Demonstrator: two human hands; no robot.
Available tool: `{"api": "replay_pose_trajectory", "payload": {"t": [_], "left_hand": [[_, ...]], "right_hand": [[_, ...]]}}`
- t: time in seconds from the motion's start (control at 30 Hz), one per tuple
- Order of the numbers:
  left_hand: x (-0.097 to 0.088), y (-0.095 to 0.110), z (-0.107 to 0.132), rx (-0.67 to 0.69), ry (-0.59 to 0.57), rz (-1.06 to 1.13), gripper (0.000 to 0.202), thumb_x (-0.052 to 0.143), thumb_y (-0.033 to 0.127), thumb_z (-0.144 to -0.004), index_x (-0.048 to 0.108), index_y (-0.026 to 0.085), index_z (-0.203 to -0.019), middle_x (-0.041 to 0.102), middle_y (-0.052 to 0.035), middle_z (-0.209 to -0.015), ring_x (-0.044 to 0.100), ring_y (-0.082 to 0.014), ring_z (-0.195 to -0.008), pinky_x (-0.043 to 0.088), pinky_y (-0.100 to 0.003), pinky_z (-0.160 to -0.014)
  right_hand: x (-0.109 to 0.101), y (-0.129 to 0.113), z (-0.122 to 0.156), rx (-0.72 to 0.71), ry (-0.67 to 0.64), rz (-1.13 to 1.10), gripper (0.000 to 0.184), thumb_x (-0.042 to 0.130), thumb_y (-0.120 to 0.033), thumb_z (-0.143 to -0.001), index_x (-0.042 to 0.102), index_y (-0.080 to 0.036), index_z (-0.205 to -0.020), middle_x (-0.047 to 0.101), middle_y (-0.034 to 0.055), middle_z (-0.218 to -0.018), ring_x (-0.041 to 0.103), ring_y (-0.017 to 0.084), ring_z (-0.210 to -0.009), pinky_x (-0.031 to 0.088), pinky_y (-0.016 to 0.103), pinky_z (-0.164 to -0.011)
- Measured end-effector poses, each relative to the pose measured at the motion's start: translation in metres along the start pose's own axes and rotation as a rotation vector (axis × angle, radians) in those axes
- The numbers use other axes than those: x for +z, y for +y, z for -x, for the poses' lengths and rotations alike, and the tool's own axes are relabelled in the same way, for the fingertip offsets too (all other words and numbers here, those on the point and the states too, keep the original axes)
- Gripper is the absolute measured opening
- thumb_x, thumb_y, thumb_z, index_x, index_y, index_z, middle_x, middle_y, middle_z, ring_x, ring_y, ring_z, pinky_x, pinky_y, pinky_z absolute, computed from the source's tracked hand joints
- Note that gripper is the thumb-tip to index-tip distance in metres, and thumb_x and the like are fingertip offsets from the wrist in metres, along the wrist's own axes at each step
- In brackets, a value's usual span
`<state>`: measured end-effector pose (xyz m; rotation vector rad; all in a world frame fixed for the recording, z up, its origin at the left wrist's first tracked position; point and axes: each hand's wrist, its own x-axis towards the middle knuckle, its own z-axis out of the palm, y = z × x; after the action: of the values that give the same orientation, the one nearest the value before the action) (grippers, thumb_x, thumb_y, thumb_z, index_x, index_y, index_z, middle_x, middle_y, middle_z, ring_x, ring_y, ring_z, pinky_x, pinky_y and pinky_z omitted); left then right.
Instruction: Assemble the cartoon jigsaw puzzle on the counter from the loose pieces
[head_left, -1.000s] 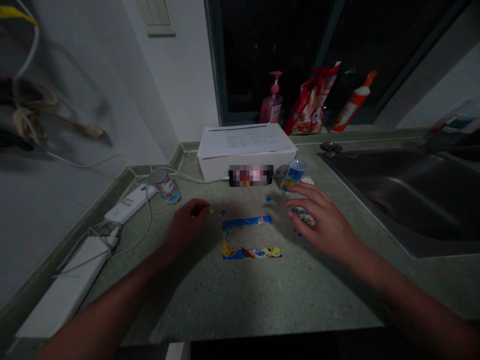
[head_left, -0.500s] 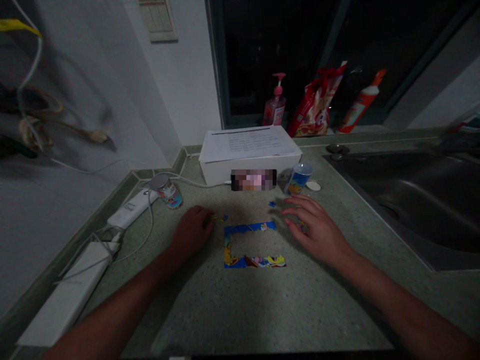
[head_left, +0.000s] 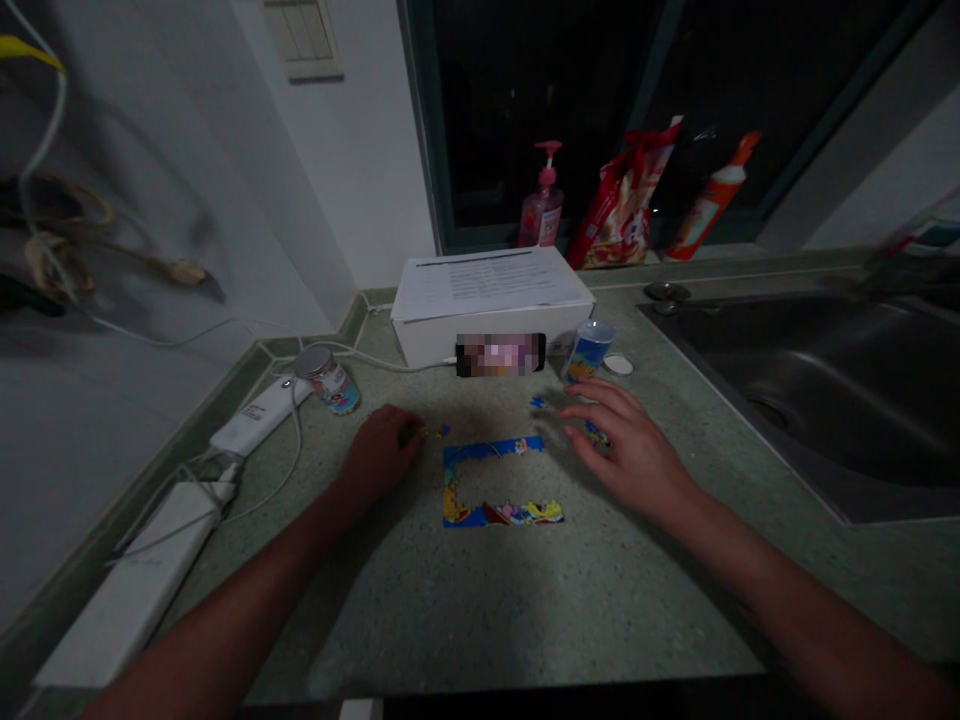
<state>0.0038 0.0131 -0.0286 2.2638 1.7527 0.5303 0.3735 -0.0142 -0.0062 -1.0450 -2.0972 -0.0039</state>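
Note:
A partly built jigsaw (head_left: 495, 482) lies on the green counter (head_left: 525, 600): a blue and yellow frame with its right side absent. My left hand (head_left: 379, 452) rests curled just left of it, fingertips on small loose pieces (head_left: 433, 432). My right hand (head_left: 626, 442) lies flat with fingers spread to the right of the frame, covering several loose pieces (head_left: 596, 434). One blue piece (head_left: 537, 402) sits alone above the frame.
A white box (head_left: 491, 300) with a paper on top stands behind the puzzle, a small blue cup (head_left: 589, 350) and a tin (head_left: 328, 376) beside it. Power strips and cables (head_left: 225, 440) run along the left. A steel sink (head_left: 825, 390) is at right. Bottles and a bag line the windowsill.
My right hand slid left over the loose pieces, toward the frame. My left hand stayed by the small pieces. The view shifted slightly.

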Motion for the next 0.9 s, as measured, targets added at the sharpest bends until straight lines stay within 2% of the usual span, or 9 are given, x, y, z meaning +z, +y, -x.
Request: {"api": "replay_pose_trajectory", "payload": {"t": [0.17, 0.37, 0.47, 0.57, 0.63, 0.7, 0.9], "left_hand": [[0.0, 0.001, 0.0, -0.099, 0.029, 0.078, 0.021, 0.067, 0.031, -0.088, 0.074, 0.017, -0.103, 0.073, -0.0125, -0.106, 0.07, -0.0285, -0.096, 0.057, -0.044, -0.089], [-0.004, 0.008, 0.003, -0.225, 0.002, 0.208, 0.017, 0.063, 0.034, -0.086, 0.071, 0.021, -0.094, 0.077, -0.0082, -0.092, 0.072, -0.0271, -0.086, 0.055, -0.042, -0.083], [-0.006, 0.014, 0.004, -0.265, 0.035, 0.348, 0.022, 0.065, 0.042, -0.082, 0.072, 0.023, -0.091, 0.079, -0.008, -0.089, 0.073, -0.0286, -0.084, 0.055, -0.044, -0.083], [-0.009, 0.023, 0.007, -0.291, 0.063, 0.553, 0.027, 0.069, 0.046, -0.079, 0.076, 0.025, -0.094, 0.083, -0.0097, -0.097, 0.075, -0.0314, -0.092, 0.057, -0.047, -0.088], [-0.011, 0.03, 0.009, -0.299, 0.031, 0.655, 0.027, 0.07, 0.046, -0.079, 0.08, 0.026, -0.096, 0.084, -0.0102, -0.104, 0.076, -0.033, -0.099, 0.057, -0.049, -0.094], [-0.012, 0.036, 0.012, -0.328, 0.002, 0.723, 0.027, 0.072, 0.046, -0.077, 0.081, 0.026, -0.093, 0.084, -0.0096, -0.102, 0.076, -0.0331, -0.098, 0.057, -0.049, -0.094], [0.0, 0.039, 0.017, -0.395, -0.079, 0.876, 0.028, 0.077, 0.046, -0.074, 0.078, 0.022, -0.09, 0.08, -0.0068, -0.088, 0.072, -0.0265, -0.083, 0.058, -0.043, -0.083]], "right_hand": [[0.0, 0.0, 0.0, -0.005, -0.007, 0.015, 0.016, 0.062, -0.025, -0.104, 0.073, -0.025, -0.115, 0.074, 0.0128, -0.13, 0.065, 0.035, -0.132, 0.056, 0.065, -0.108], [0.001, -0.003, 0.001, 0.003, -0.006, -0.014, 0.017, 0.062, -0.022, -0.103, 0.073, -0.026, -0.116, 0.074, 0.012, -0.13, 0.065, 0.034, -0.132, 0.056, 0.065, -0.109], [0.003, -0.009, 0.001, -0.002, -0.029, -0.026, 0.018, 0.063, -0.022, -0.102, 0.072, -0.027, -0.118, 0.075, 0.0111, -0.13, 0.066, 0.034, -0.131, 0.057, 0.064, -0.108], [0.008, -0.017, 0.003, -0.032, -0.064, -0.031, 0.02, 0.062, -0.021, -0.104, 0.07, -0.028, -0.121, 0.075, 0.0098, -0.129, 0.067, 0.032, -0.13, 0.058, 0.062, -0.108], [0.013, -0.021, 0.004, -0.054, -0.076, -0.034, 0.021, 0.061, -0.02, -0.104, 0.07, -0.028, -0.121, 0.075, 0.0097, -0.129, 0.067, 0.031, -0.13, 0.059, 0.06, -0.108], [0.018, -0.024, 0.005, -0.074, -0.082, -0.049, 0.019, 0.061, -0.02, -0.104, 0.069, -0.027, -0.12, 0.075, 0.0099, -0.129, 0.067, 0.031, -0.13, 0.059, 0.059, -0.108], [0.029, -0.036, 0.009, -0.067, -0.108, -0.087, 0.02, 0.062, -0.021, -0.104, 0.069, -0.026, -0.121, 0.075, 0.0105, -0.131, 0.068, 0.031, -0.13, 0.059, 0.059, -0.108]]}}
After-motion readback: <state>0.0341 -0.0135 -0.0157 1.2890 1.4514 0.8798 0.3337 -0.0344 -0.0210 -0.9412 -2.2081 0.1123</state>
